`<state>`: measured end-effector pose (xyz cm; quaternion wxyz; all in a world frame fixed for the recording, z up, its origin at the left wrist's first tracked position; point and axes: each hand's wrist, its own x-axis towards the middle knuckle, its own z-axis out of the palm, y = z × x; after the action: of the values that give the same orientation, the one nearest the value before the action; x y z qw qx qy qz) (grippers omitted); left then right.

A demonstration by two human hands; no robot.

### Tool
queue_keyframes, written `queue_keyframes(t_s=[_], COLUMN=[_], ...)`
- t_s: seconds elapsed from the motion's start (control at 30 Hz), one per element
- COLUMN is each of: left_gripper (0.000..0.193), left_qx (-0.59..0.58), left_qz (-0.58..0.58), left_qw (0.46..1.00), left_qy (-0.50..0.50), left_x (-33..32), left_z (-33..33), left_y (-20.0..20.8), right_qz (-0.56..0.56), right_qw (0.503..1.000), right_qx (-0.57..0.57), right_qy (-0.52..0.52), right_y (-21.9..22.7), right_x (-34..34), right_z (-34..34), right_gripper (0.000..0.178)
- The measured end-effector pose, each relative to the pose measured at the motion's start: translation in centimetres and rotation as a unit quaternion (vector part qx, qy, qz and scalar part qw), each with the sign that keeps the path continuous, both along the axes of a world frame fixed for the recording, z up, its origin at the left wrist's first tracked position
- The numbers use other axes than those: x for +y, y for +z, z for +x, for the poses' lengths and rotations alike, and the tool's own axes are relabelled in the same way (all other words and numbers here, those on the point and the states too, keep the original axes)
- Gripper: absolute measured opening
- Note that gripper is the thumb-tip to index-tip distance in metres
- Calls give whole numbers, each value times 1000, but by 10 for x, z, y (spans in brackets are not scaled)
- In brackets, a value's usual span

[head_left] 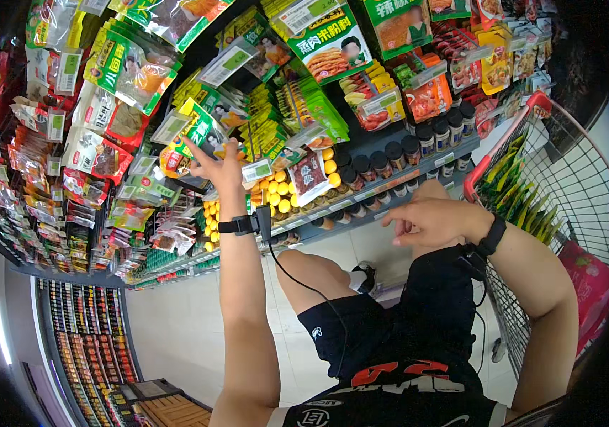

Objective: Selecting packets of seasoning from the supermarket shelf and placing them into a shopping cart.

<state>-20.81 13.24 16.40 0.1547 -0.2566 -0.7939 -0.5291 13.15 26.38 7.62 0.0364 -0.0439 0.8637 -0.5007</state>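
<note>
My left hand [220, 169] reaches up to the hanging seasoning packets with its fingers spread. Its fingertips lie over a yellow and green packet [194, 135] that hangs from a hook; whether they touch it I cannot tell. Nothing is held in that hand. Lower and to the right, my right hand [438, 222] hovers over my leg, its fingers loosely bent, apart and holding nothing. Close by it are the jars with dark lids [393, 153] on the shelf and the red-cornered shopping cart [472, 181].
Rows of hanging packets [105, 153] fill the rack at left, and price tags [228, 65] jut out on hooks. Green and yellow packets [514, 188] and a pink bag [588, 288] sit in the cart at right. Another stocked shelf [84, 313] stands at lower left.
</note>
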Motion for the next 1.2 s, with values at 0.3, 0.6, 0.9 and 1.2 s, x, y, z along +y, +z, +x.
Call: queue_keyframes(t_s=[0.3,0.6,0.9,1.2], left_gripper=[104,105,104,108], left_qx=[2,-36,-73,-133], left_qz=[-52,-25,-42,-36], left_qw=[999,998,996,989], left_qy=[1,-36,-32,-51], left_x=[4,12,18,27], left_z=[-16,-15,-15,-35], left_y=[-16,-3,1,3], right_qz=[25,20,18,31], right_qw=[999,999,998,997], right_qx=[-10,-27,-48,-59], right_qy=[19,19,29,31], right_y=[3,3,3,3], right_x=[0,0,0,-1], right_z=[-1,0,2,2], right_gripper=[39,41,42,44])
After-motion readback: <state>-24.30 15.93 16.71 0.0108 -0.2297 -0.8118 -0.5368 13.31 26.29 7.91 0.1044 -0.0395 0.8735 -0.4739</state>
